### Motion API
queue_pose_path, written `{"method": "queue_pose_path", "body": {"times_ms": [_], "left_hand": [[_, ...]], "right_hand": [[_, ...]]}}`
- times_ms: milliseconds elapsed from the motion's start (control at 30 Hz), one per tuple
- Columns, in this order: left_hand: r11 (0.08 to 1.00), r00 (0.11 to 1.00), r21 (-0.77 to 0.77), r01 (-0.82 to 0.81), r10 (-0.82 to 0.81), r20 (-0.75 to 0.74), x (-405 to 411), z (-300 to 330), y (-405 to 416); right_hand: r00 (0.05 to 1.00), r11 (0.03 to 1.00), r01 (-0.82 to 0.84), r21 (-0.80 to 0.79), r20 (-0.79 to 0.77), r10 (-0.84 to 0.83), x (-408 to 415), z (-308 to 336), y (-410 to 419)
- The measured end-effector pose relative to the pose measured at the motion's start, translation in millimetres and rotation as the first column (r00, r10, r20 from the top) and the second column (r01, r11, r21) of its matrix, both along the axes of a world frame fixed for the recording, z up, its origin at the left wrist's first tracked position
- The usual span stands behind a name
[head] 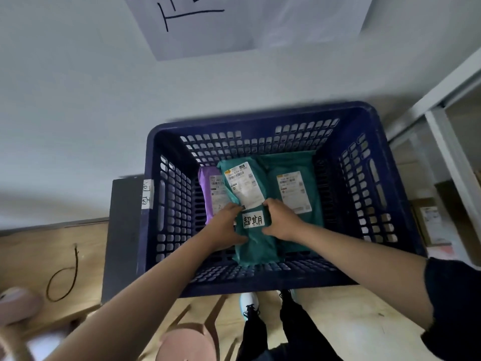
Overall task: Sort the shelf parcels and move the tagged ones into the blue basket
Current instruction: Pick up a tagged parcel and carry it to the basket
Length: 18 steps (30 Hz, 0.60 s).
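Blue basket (385,194): hands (253,222) grip teal parcel (256,246) tagged "超期" (253,220).

Perforated plastic basket (385,183), matt plastic mailer (256,246)

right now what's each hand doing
Left hand: grips the tagged green parcel in the blue basket.
Right hand: grips the same parcel.

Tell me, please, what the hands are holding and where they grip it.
Both hands, left and right, hold the middle green parcel by its side edges, beside its handwritten tag.
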<state>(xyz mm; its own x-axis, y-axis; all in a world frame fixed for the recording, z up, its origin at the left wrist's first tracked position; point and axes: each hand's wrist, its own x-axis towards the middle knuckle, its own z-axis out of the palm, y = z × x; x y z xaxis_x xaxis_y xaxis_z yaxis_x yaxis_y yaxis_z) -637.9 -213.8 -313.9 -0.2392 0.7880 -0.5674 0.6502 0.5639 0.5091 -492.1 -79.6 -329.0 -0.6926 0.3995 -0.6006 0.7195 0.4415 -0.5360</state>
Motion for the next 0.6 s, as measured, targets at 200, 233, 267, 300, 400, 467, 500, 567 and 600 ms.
{"method": "queue_pose_path", "body": {"times_ms": [200,233,267,300,400,467,500,567,600], "left_hand": [[0.997,0.994,-0.021,0.079,-0.080,-0.071,-6.3,2.3,-4.2],[0.995,0.990,-0.031,0.090,-0.093,-0.108,-6.4,6.0,-4.4],[0.993,0.981,-0.046,0.107,-0.113,-0.160,-6.4,11.0,-4.6],[0.990,0.966,-0.063,0.129,-0.139,-0.219,-6.8,17.0,-5.1],[0.985,0.935,-0.074,0.157,-0.172,-0.310,-7.0,38.4,-8.2],[0.991,0.932,-0.033,0.129,-0.133,-0.339,-5.7,54.7,-11.2],[0.993,0.925,-0.009,0.119,-0.114,-0.362,-4.6,62.7,-13.2],[0.992,0.907,0.035,0.120,-0.095,-0.410,-1.2,76.8,-18.2],[0.991,0.902,0.059,0.120,-0.084,-0.424,1.3,82.4,-21.0]], "right_hand": [[0.996,0.995,-0.090,0.043,0.019,0.089,5.8,4.8,9.6],[0.995,0.993,-0.099,0.068,0.023,0.097,6.1,10.0,12.0],[0.995,0.990,-0.102,0.096,0.026,0.100,6.4,16.6,14.4],[0.995,0.987,-0.101,0.124,0.023,0.099,7.1,24.3,16.5],[0.997,0.979,-0.077,0.188,-0.012,0.081,14.7,51.6,19.1],[0.997,0.973,-0.037,0.229,-0.056,0.051,24.9,71.7,17.3],[0.996,0.966,-0.015,0.257,-0.082,0.037,31.6,81.8,15.0],[0.992,0.944,0.023,0.329,-0.126,0.020,48.0,100.0,9.0],[0.989,0.932,0.045,0.359,-0.144,0.008,57.8,108.1,5.3]]}}
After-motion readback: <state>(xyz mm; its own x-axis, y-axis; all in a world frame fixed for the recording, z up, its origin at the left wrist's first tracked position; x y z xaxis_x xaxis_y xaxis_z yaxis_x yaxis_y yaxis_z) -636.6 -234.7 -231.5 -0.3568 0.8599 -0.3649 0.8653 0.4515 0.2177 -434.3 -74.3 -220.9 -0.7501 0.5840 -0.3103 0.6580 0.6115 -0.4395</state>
